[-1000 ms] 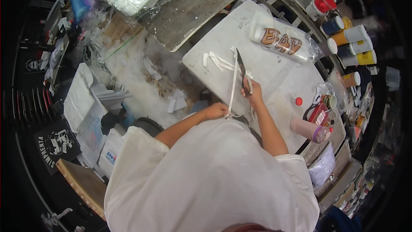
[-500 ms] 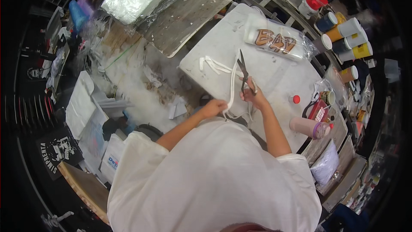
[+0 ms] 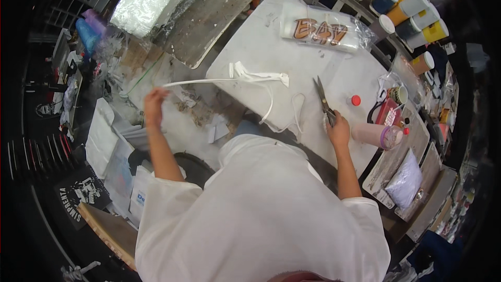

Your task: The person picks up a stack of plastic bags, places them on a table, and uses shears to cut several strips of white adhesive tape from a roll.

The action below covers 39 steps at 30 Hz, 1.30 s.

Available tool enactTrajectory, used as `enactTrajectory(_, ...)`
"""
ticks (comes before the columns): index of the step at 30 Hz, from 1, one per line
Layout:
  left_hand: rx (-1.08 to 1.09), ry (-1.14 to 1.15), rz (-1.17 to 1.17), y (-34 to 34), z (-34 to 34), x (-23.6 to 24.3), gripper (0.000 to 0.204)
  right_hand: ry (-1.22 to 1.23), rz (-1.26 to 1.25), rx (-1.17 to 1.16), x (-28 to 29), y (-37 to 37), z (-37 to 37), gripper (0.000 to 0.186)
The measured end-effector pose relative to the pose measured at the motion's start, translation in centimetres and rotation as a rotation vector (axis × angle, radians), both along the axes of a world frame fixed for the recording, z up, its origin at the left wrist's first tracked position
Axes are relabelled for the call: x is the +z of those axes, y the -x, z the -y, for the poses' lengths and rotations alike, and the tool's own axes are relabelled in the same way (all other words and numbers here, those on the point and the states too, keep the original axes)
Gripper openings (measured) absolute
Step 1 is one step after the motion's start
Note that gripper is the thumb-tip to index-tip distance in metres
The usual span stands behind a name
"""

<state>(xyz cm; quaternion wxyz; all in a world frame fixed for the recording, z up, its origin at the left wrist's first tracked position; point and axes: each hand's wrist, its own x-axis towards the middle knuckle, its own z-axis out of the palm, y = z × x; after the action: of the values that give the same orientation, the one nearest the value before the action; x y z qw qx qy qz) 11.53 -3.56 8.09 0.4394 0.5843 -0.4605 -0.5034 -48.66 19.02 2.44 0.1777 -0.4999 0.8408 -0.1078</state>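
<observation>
Raised beyond the table's left edge, my left hand (image 3: 155, 105) is closed on one end of a long white fabric strip (image 3: 201, 81). The strip runs taut to the right, onto more white strips (image 3: 255, 75) bunched on the table. A loose length of it hangs in a curve at the near table edge, beside a thin white loop (image 3: 298, 115). Over the table's right part, my right hand (image 3: 338, 131) grips black-bladed scissors (image 3: 323, 99) by the handles. Their blades point away from me and look nearly closed. They are apart from the strips.
A plastic-wrapped white stack (image 3: 323, 30) lies at the back of the white table (image 3: 235, 31). Right of the scissors are a red cap (image 3: 356, 100) and a pink bottle (image 3: 370, 133). Paint tubs (image 3: 412, 5) stand far right. Scraps and plastic litter the floor left of the table.
My left hand has swung far to the left, drawing the strip out straight. My right hand with the scissors has moved right, away from the strip.
</observation>
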Motion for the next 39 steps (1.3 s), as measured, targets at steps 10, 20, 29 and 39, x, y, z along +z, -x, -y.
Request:
enactTrajectory(10,0.128,0.128,-0.039,0.4,2.9,13.9,0.015,0.173,0.22,0.336,0.0,-7.8,12.9,0.027)
enactTrajectory(20,-0.293,0.303,0.132,3.0,12.5,21.9,0.026,0.18,0.317,0.45,2.6,-11.1,22.2,0.015)
enactTrajectory(29,-0.931,0.269,-0.378,11.4,17.6,18.2,0.035,0.364,0.995,0.14,19.0,-10.8,23.8,0.015)
enactTrajectory(39,-0.95,0.661,-0.082,26.5,11.3,14.1,0.01,0.414,1.001,0.199,23.2,-14.2,22.4,0.019)
